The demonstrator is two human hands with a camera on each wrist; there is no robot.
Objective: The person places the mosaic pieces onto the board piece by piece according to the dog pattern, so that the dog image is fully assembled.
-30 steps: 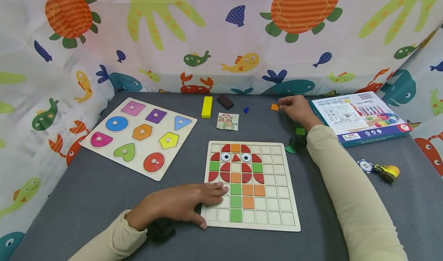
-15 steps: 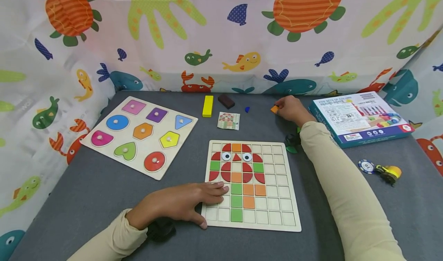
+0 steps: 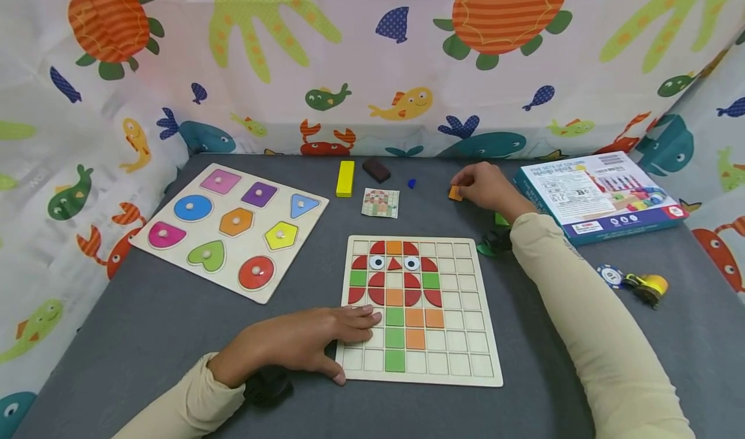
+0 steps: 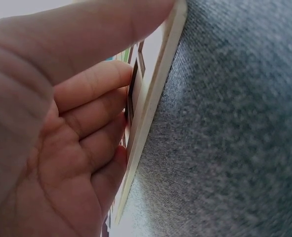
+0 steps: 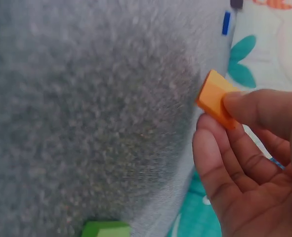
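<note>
In the head view my right hand (image 3: 487,187) pinches an orange square tile (image 3: 454,193) near the back of the table. The right wrist view shows the thumb on the tile's face (image 5: 212,96) and fingers behind it. My left hand (image 3: 302,337) rests on the left edge of a wooden grid board (image 3: 480,342), its fingers extended over the cells and its thumb at the near-left corner. Red, orange and green pieces plus two eye pieces fill some of its cells. Close to my right wrist lie a green block (image 3: 501,220) and a green piece (image 3: 485,250), both partly hidden.
A knob shape-puzzle board (image 3: 233,193) lies at left. Along the back are a yellow block (image 3: 345,179), a dark brown block (image 3: 376,170), a small blue piece (image 3: 411,183) and a pattern card (image 3: 380,203). A box (image 3: 602,196) and a yellow-black toy (image 3: 646,288) are at right.
My right hand has taken the orange tile by its edge, tilted it and drawn it slightly leftward and nearer. My left hand stays in place on the board.
</note>
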